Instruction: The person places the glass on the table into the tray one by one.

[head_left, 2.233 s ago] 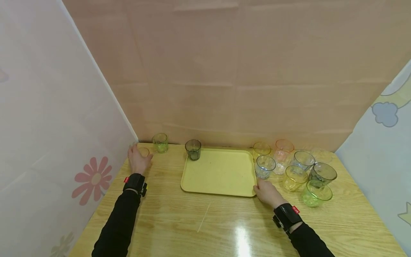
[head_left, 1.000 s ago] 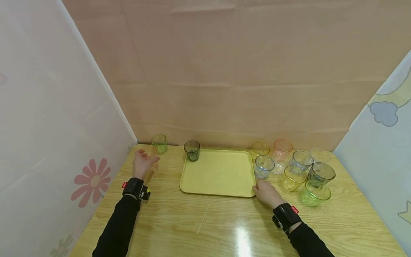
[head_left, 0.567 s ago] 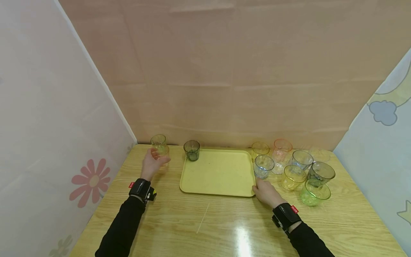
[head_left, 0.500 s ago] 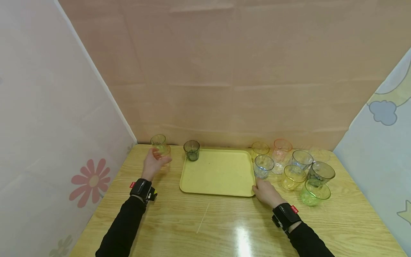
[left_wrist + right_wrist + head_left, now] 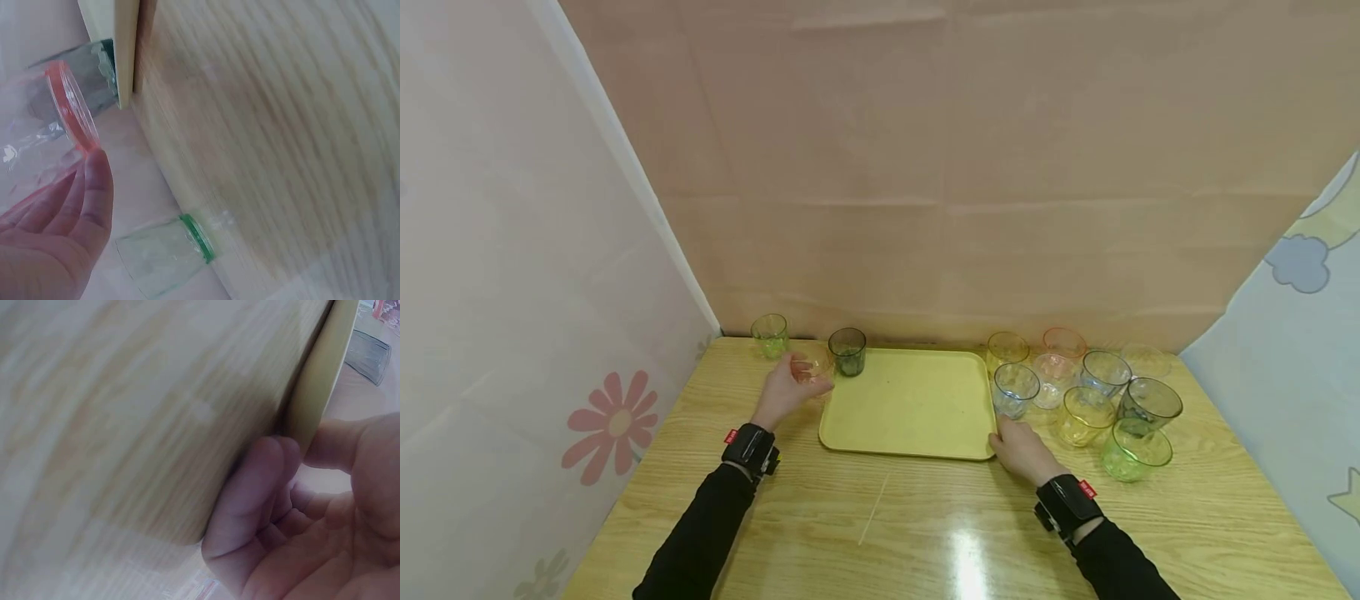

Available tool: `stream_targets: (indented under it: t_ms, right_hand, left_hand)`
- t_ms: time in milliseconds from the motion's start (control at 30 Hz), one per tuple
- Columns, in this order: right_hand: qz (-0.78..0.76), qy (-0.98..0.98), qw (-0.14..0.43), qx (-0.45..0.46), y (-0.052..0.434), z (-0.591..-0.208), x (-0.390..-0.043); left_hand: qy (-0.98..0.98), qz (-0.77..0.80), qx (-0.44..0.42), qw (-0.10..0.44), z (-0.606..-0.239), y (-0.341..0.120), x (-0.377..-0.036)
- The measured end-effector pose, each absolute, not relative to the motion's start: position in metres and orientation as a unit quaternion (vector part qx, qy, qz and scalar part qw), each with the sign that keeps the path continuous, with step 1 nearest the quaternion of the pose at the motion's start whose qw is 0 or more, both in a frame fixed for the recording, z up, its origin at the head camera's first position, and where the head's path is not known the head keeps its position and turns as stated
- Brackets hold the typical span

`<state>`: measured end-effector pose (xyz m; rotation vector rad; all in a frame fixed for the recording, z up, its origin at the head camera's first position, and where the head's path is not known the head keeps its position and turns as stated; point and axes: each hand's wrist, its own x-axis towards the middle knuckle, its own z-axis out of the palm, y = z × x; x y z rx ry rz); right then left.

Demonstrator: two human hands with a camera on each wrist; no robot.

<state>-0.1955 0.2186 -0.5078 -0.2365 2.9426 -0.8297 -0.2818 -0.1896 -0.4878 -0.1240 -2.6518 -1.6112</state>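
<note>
My left hand (image 5: 784, 387) grips a clear, pink-tinted glass (image 5: 815, 364) near the tray's back left corner. In the left wrist view the glass's pink base (image 5: 72, 109) hangs above the wooden table, with my fingers along its side. Behind it, a dark grey glass (image 5: 848, 353) stands upright on the yellow tray (image 5: 910, 417). My right hand (image 5: 1024, 450) pinches the tray's right edge near the front corner; in the right wrist view the thumb and fingers (image 5: 250, 481) close on the rim.
At the back left stands a green glass (image 5: 771, 336). Right of the tray several glasses crowd together, among them a blue one (image 5: 1017, 390), a yellow one (image 5: 1086, 417) and a green one (image 5: 1135, 452). A back wall panel (image 5: 880, 208) and side panels enclose the wooden table (image 5: 820, 517).
My left hand has carried the pink-tinted glass right, from beside the left panel, past the green glass, to the tray's left edge. My right hand and the tray stay put.
</note>
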Motion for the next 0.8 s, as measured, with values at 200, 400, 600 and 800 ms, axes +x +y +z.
stream_targets:
  t_ms: [200, 400, 600, 800]
  right_hand:
    - [-0.272, 0.958, 0.041, -0.075, 0.219, -0.508, -0.196]
    - [-0.274, 0.958, 0.037, -0.079, 0.218, -0.507, -0.195]
    - [-0.274, 0.958, 0.043, -0.075, 0.218, -0.508, -0.196]
    - [-0.271, 0.959, 0.044, -0.074, 0.218, -0.507, -0.196]
  left_hand:
    - [-0.857, -0.512, -0.054, 0.001, -0.492, -0.179, -0.279]
    - [-0.857, -0.511, -0.055, -0.019, -0.494, -0.170, -0.277]
    - [-0.876, -0.477, -0.067, -0.019, -0.498, -0.162, -0.278]
    - [-0.890, -0.452, -0.066, -0.017, -0.496, -0.158, -0.279]
